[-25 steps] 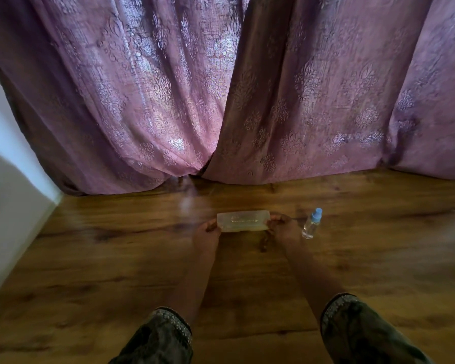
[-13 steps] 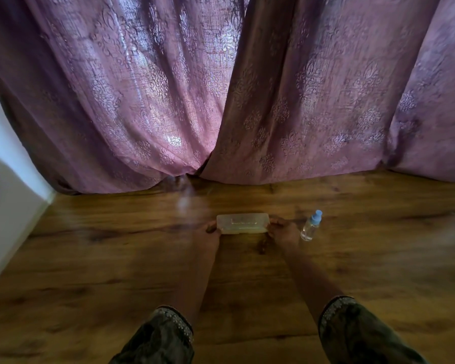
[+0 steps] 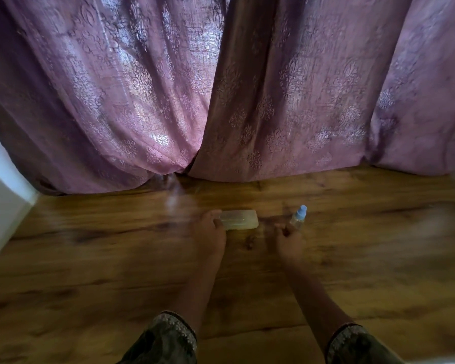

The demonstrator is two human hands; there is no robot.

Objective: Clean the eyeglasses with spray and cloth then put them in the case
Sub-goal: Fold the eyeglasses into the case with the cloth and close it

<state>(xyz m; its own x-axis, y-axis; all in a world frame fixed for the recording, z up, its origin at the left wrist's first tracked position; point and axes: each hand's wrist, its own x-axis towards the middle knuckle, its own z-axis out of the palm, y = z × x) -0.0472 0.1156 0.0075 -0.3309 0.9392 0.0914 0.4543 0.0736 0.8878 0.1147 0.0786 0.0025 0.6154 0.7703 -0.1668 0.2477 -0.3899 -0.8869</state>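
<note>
Plastic case (image 3: 239,219) is lying long-axis left-right near the wooden surface's (image 3: 116,258) far edge, left hand (image 3: 210,235) gripping its left end. I'm seeing right hand (image 3: 289,240) loosely curled, empty. Spray bottle (image 3: 298,218) is standing just beyond its fingertips, so I'm judging right is nearer.

Only one view is given, from a camera worn on the person's head, which faces forward and down onto the wooden surface (image 3: 111,290). It is near: the sleeves (image 3: 168,340) enter at its bottom edge, and the purple curtain (image 3: 286,101) behind the surface's far edge fills its upper half.
</note>
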